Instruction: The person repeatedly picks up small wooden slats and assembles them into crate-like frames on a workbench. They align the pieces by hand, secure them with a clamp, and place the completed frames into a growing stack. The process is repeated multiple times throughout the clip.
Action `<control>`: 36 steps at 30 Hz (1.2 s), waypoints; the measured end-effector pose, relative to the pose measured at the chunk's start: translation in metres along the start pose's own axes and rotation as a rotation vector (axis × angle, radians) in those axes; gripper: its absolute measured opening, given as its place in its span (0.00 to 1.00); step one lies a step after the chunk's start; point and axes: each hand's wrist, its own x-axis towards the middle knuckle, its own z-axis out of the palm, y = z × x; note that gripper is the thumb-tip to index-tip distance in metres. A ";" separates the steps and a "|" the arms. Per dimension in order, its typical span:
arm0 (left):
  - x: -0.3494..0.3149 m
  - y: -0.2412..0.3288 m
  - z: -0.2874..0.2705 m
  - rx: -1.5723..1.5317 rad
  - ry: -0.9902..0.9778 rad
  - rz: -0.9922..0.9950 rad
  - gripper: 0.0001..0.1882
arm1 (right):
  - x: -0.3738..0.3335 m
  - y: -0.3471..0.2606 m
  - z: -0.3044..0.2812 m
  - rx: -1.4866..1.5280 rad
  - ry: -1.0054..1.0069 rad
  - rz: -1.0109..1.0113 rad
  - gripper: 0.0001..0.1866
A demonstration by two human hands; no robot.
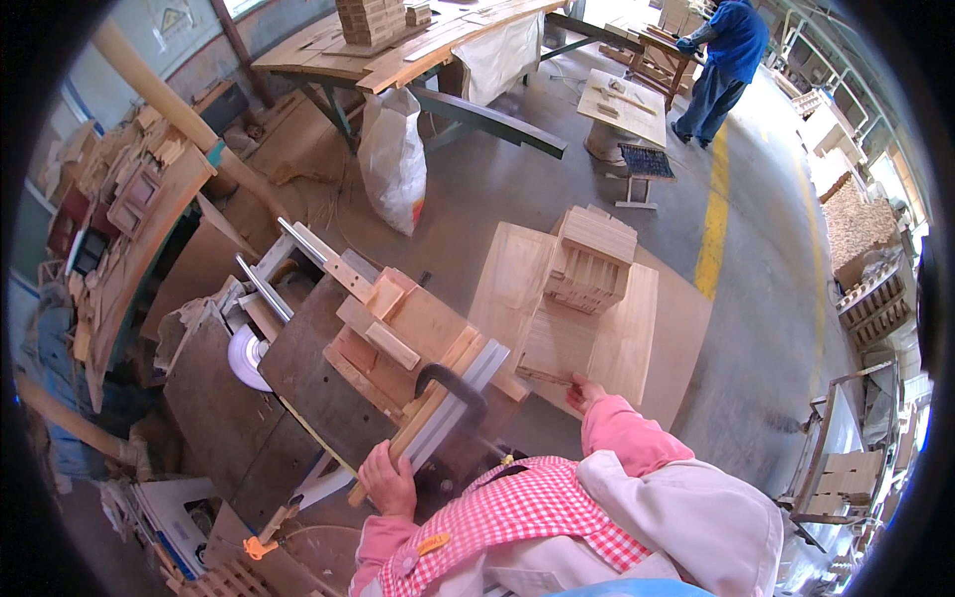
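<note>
My left hand [388, 481] is closed around the near end of a wooden bar [430, 416] on the sliding carriage of a table saw. A dark C-shaped clamp [453, 386] grips this bar beside a grey metal rail [485, 364]. Small wooden blocks [378, 333] are fixed on the carriage. Left of it, a round pale saw blade [246, 359] stands up from the dark metal table [303, 348]. My right hand [585, 393] has its fingers curled at the near edge of flat wood pieces [555, 343] lying on a board; its fingertips are partly hidden.
A stack of wooden blocks [592, 261] stands on the board [637, 318] to the right. Ahead are a white sack [393, 159] and a long workbench [418, 60]. Wood scraps crowd a left bench [149, 214]. A person in blue [731, 50] works at the far right.
</note>
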 end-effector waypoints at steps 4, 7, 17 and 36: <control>0.002 0.001 -0.001 0.007 -0.027 -0.019 0.23 | -0.006 0.004 -0.003 0.025 -0.031 -0.057 0.06; 0.003 -0.001 0.001 0.029 -0.024 0.008 0.24 | -0.003 0.005 -0.005 0.087 -0.062 -0.015 0.07; 0.003 -0.003 0.002 0.020 -0.043 -0.012 0.23 | -0.009 -0.008 0.005 0.100 -0.097 0.057 0.12; 0.003 -0.004 0.005 0.031 -0.020 0.013 0.22 | -0.032 0.015 0.020 0.292 0.033 -0.119 0.09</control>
